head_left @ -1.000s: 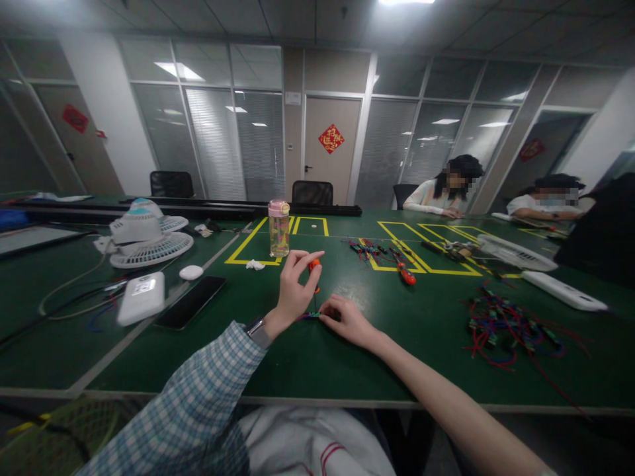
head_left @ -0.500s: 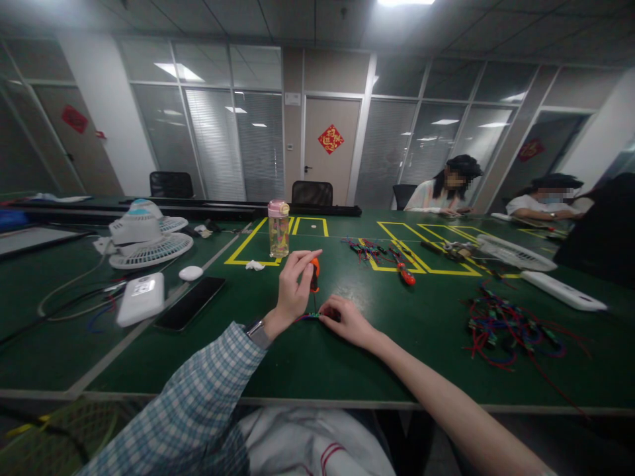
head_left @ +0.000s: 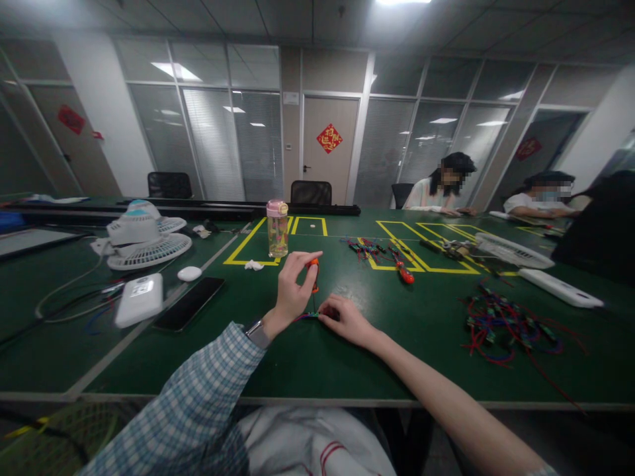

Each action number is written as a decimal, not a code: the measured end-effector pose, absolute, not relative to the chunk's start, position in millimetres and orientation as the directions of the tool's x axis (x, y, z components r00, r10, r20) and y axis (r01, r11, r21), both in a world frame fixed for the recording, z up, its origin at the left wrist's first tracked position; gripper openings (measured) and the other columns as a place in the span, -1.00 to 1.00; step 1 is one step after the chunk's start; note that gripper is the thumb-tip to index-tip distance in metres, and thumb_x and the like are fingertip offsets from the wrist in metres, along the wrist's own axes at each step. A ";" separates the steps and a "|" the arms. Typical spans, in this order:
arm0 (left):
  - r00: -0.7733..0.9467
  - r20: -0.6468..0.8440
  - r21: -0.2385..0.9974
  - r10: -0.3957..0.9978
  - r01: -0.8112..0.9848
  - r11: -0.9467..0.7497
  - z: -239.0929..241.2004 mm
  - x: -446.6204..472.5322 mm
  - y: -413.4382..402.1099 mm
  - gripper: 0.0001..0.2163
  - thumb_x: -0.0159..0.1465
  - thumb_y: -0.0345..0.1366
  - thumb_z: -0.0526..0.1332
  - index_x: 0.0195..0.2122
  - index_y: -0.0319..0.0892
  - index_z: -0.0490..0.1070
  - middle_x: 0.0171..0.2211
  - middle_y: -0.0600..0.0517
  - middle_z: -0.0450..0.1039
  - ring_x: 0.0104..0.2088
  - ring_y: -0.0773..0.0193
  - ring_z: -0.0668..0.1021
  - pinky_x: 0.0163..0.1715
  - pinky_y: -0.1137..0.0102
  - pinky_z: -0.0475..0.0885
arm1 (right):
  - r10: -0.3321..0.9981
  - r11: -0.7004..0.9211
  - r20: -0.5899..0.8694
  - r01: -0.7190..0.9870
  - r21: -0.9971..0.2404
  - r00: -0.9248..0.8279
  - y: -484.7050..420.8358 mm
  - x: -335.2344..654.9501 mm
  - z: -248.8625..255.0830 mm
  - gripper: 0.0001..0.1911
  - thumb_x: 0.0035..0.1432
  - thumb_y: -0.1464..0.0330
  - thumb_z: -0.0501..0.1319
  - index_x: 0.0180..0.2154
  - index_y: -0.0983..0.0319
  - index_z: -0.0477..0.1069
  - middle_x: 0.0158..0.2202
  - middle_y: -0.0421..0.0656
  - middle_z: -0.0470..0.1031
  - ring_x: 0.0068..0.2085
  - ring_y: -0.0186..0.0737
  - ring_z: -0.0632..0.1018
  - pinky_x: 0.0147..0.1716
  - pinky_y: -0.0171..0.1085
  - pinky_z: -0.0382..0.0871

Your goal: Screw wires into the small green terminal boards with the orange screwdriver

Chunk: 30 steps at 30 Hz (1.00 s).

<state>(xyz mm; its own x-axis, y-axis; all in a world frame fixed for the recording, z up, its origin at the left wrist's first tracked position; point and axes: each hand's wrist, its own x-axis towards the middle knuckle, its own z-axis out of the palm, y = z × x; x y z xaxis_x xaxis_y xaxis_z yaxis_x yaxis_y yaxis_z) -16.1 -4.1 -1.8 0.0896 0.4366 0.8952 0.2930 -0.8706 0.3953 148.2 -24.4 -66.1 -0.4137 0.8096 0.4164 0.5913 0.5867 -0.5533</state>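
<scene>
head cam | worn — faces forward, down | green table [head_left: 322, 370] close below

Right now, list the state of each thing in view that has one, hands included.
Left hand: closed on the screwdriver
Right hand: fingertips at the circuit board's end
Screwdriver: upright, tip at the board
Circuit board: flat, wired
Second screwdriver: lying down
Drinking bottle: upright, lid on
Smartphone: flat, screen dark
Middle door: shut
Ceiling light: lit
</scene>
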 end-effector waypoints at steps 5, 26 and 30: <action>0.087 0.892 0.400 0.443 0.301 -0.865 -2.8 -16.6 -3.5 -0.80 0.33 -0.33 0.09 -0.09 -0.14 0.44 -0.21 -0.02 0.43 -0.17 0.25 0.47 -0.13 0.33 0.37 | 0.808 0.589 0.419 0.591 -0.551 -0.415 -23.8 148.7 -66.1 -0.96 0.09 0.51 0.23 -0.36 0.28 0.43 -0.43 -0.22 0.35 -0.42 -0.33 0.40 -0.42 -0.36 0.26; 0.081 0.897 0.393 0.435 0.310 -0.866 -4.9 -15.8 -1.1 -0.79 0.34 -0.33 0.09 -0.05 -0.13 0.43 -0.22 -0.01 0.39 -0.18 0.27 0.45 -0.14 0.35 0.37 | 0.814 0.581 0.411 0.592 -0.558 -0.412 -24.1 148.3 -66.0 -0.96 0.09 0.49 0.23 -0.35 0.27 0.44 -0.42 -0.22 0.36 -0.42 -0.33 0.41 -0.41 -0.36 0.28; 0.051 0.908 0.370 0.415 0.364 -0.854 -4.0 -15.2 -2.1 -0.81 0.27 -0.26 0.20 -0.10 -0.10 0.47 -0.31 0.04 0.25 -0.25 0.29 0.40 -0.19 0.36 0.37 | 0.809 0.588 0.421 0.590 -0.554 -0.411 -24.0 148.5 -66.3 -0.96 0.09 0.49 0.23 -0.36 0.26 0.44 -0.42 -0.22 0.36 -0.41 -0.33 0.41 -0.40 -0.35 0.28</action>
